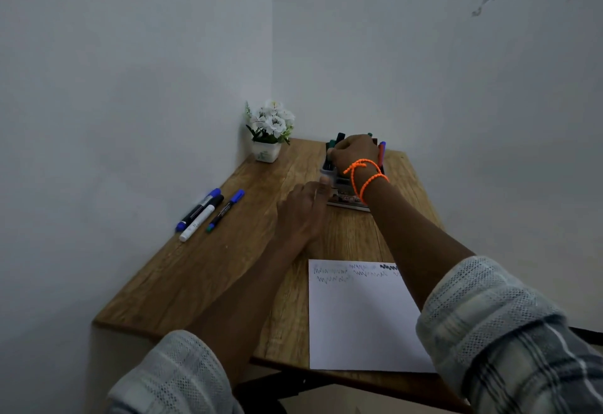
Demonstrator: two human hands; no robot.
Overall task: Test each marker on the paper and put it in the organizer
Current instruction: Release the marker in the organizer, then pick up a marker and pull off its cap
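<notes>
The dark organizer (340,182) stands at the back of the wooden table (195,276), with several markers upright in it. My right hand (355,150), orange bands on its wrist, is over the organizer with fingers curled round a dark green marker (331,155) at its left side. My left hand (305,209) lies flat beside the organizer's base, fingers straight and touching it. The white paper (359,315), with zigzag test scribbles along its top, lies near the front edge. On the left lie a blue-capped marker (198,208), a white marker (201,218) and a thin blue marker (225,210).
A small white pot of white flowers (269,131) sits in the back corner against the walls. Walls close in the table on the left and at the back. A flat printed item (347,202) lies under the organizer.
</notes>
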